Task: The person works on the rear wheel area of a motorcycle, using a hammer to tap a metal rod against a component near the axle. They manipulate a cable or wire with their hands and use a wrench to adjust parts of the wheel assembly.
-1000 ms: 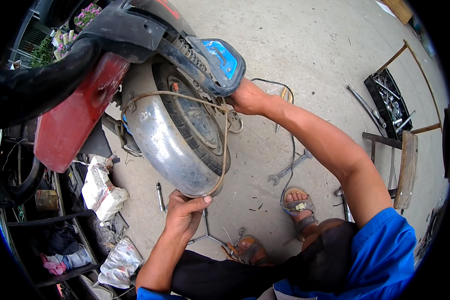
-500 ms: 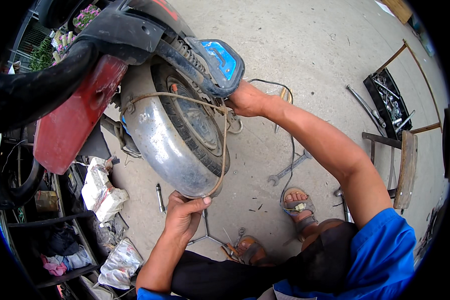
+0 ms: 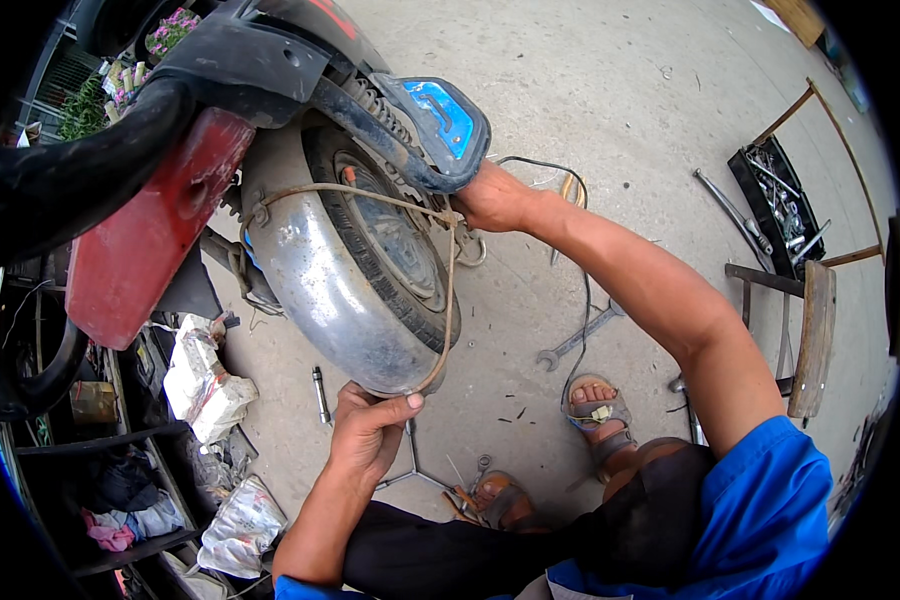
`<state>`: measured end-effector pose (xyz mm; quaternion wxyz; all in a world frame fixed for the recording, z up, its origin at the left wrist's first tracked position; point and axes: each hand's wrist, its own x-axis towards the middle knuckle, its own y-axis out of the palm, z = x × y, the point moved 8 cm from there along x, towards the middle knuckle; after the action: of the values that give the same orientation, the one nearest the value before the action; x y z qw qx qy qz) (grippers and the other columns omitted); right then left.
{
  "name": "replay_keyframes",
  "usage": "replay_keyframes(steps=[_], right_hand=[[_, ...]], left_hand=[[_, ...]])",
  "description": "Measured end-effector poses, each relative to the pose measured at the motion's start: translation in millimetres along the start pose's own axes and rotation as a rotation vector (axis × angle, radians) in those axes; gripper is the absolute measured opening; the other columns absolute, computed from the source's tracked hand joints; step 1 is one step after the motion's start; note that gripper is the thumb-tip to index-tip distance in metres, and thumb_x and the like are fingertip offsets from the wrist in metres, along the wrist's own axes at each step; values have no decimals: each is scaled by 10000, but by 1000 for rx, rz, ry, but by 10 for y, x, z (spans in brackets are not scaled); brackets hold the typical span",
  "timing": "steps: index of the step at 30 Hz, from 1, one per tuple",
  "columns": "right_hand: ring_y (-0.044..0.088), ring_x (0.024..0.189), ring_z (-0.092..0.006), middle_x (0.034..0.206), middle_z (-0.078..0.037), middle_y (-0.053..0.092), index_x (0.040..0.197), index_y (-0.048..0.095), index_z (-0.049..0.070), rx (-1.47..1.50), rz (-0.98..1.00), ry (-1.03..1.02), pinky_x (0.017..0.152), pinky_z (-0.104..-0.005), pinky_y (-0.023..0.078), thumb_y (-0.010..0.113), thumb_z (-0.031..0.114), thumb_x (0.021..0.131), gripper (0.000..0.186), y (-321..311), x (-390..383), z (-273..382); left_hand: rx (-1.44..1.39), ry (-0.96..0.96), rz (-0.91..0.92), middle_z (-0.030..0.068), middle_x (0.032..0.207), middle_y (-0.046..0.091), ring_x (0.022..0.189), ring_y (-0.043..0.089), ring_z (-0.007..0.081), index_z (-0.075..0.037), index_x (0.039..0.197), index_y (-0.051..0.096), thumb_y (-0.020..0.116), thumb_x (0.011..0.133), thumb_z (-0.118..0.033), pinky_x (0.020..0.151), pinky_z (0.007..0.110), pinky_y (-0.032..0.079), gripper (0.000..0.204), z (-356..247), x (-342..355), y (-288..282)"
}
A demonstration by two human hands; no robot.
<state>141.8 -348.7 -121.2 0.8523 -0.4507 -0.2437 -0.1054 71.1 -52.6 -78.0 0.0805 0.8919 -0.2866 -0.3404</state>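
Scooter rear wheel (image 3: 370, 270) raised off the concrete floor (image 3: 620, 130), silver mudguard (image 3: 320, 290) wrapped over the tyre. A tan cord (image 3: 448, 300) runs from the wheel's upper left across the hub to a knot near the axle, then drops along the tyre's right edge to the bottom.

Left hand (image 3: 368, 435): under the mudguard's lower lip, fingers curled, thumb and forefinger pinching the cord's lower end. Right hand (image 3: 490, 200): closed against the axle side just below the blue reflector housing (image 3: 440, 115); whether it grips the cord there or a fitting, cannot tell.

Risks, as judged:
- Cord looks thin and taut; a hard pull could snap it or slip it off the tyre edge, and the left hand would jerk back toward the knees.
- Thumb pinch is shallow; a greasy cord could slide through.
- Right knuckles sit tight between housing and tyre; any wheel turn could nip them.
- Open-end spanner (image 3: 575, 342), socket bit (image 3: 320, 395) and a cross wrench (image 3: 415, 470) lie loose near the sandalled feet (image 3: 595, 415); easy to kick or tread on.
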Motion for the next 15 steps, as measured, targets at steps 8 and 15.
replay_keyframes(steps=[8, 15], right_hand=[[615, 1037, -436, 1064, -211, 677, 1141, 645, 49, 8, -50, -7, 926, -514, 496, 681, 46, 766, 377, -110, 7, 73], [617, 1003, -452, 1023, -225, 674, 1112, 656, 48, 28, -113, -23, 889, -518, 509, 681, 35, 765, 348, -152, 20, 89]], left_hand=[[-1, -2, -4, 131, 1289, 667, 1229, 631, 293, 6, 1350, 547, 797, 715, 87, 1128, 488, 450, 687, -3, -2, 1], [-10, -2, -1, 131, 1285, 669, 1224, 633, 291, 4, 1348, 548, 797, 714, 89, 1131, 487, 446, 686, 0, 1, 1]])
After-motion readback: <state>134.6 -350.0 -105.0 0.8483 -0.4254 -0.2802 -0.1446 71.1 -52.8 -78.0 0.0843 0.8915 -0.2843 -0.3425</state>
